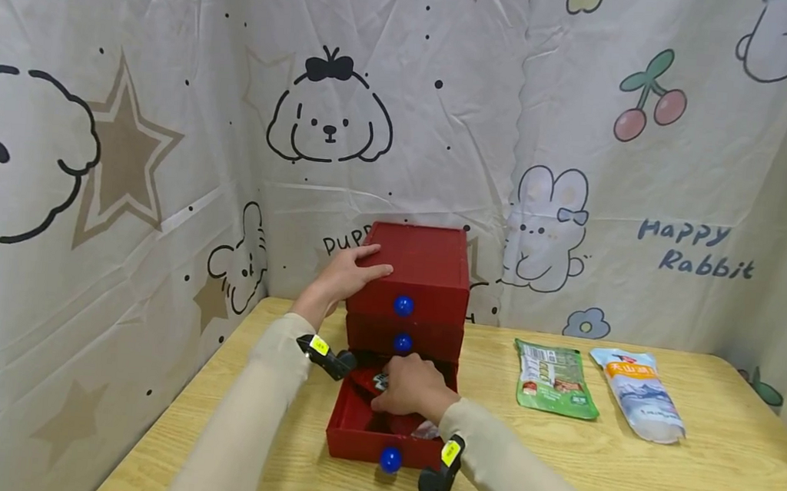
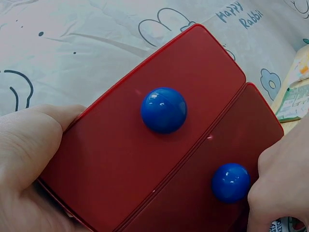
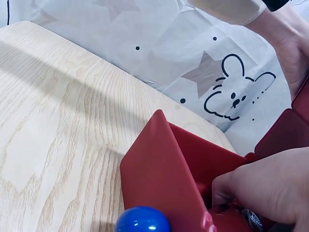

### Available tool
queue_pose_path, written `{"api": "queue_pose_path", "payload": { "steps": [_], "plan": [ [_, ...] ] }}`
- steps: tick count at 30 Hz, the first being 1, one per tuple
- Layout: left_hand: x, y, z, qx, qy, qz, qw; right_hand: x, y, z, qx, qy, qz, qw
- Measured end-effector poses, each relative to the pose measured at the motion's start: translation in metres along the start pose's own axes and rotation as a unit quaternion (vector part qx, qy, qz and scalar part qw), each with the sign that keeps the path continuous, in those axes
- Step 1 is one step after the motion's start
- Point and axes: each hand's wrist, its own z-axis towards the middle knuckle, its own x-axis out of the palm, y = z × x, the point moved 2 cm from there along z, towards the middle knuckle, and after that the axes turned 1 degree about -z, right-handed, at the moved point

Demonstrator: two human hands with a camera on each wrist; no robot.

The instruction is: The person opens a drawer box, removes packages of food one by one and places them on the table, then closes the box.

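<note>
A small red drawer cabinet point(image 1: 416, 259) with blue knobs stands on the table. My left hand point(image 1: 349, 274) rests on its upper left edge, fingers stretched over the top; in the left wrist view that hand point(image 2: 29, 150) lies along the cabinet's side. The bottom drawer point(image 1: 350, 444) is pulled out. Inside it, my right hand point(image 1: 413, 386) pinches a red packet point(image 1: 369, 378) with black-and-white print, mostly hidden by the fingers. The right wrist view has the right hand point(image 3: 265, 186) reaching over the drawer wall point(image 3: 159, 169), thumb bent down onto the packet.
To the cabinet's right lie a green food pouch point(image 1: 556, 382) and a blue-and-white packet point(image 1: 640, 396). The two upper drawers, with blue knobs point(image 1: 403, 306), are closed. A printed cloth point(image 1: 442, 157) hangs behind the wooden table point(image 1: 536, 465). Something clear and shiny point(image 1: 426, 431) lies in the open drawer.
</note>
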Motion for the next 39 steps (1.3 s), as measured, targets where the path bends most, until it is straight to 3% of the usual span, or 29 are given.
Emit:
{"api": "queue_pose_path", "payload": {
  "steps": [17,39],
  "plan": [
    [0.002,0.001,-0.001,0.008,0.003,-0.001,1.0,-0.012,0.001,-0.004,-0.027,-0.01,0.0,1.0],
    [0.0,0.001,-0.002,-0.001,0.003,-0.002,1.0,-0.029,0.006,-0.016,-0.05,0.014,-0.008,0.999]
  ]
}}
